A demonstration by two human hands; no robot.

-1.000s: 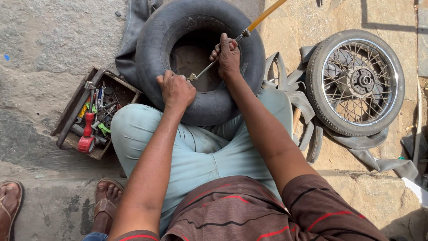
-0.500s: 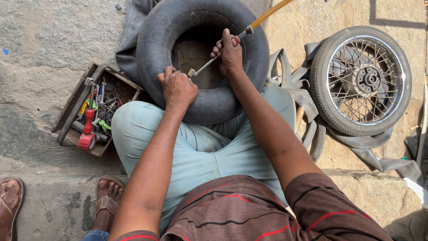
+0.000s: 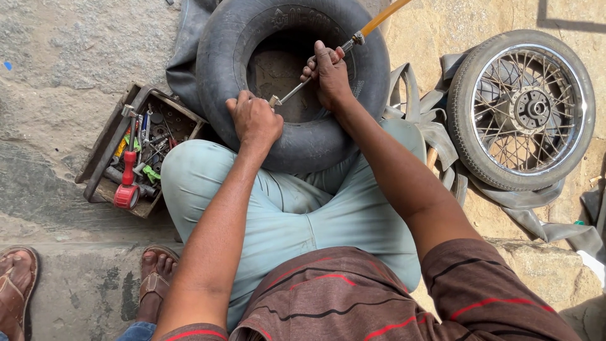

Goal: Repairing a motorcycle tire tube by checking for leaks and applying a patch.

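— So, what did the hands have hold of at that moment?

— Both were on the black inner tube (image 3: 297,139) that rested against the seated person's knees. The left hand (image 3: 254,120) was closed in a fist over the tube's inner edge, at the near side of the hole. The right hand (image 3: 328,74) was curled around a thin metal air nozzle (image 3: 302,87), gripping it along the shaft.

— And where did that nozzle point?

— Its tip reached down toward the left hand, ending just beside the knuckles. Its other end ran up past the right hand's fingers into an orange hose (image 3: 384,16), which left at the top edge. I could not tell whether the tip was seated on a valve; the fist hid that spot.

— What lay around them?

— Well to the left of the left hand sat a wooden toolbox (image 3: 101,165) full of small tools, with a red-handled tool (image 3: 127,186) lying in its near end. Well to the right of the right hand lay a spoked wheel (image 3: 524,107) with its tyre on, flat on the stone ground. Between that wheel and the right forearm, slack grey rubber strips (image 3: 435,126) were bunched up.

— Anyone else nearby?

— Below the left elbow, a sandalled foot (image 3: 154,278) of another person stood on the stone step, and a second sandal (image 3: 16,284) showed at the far left edge.
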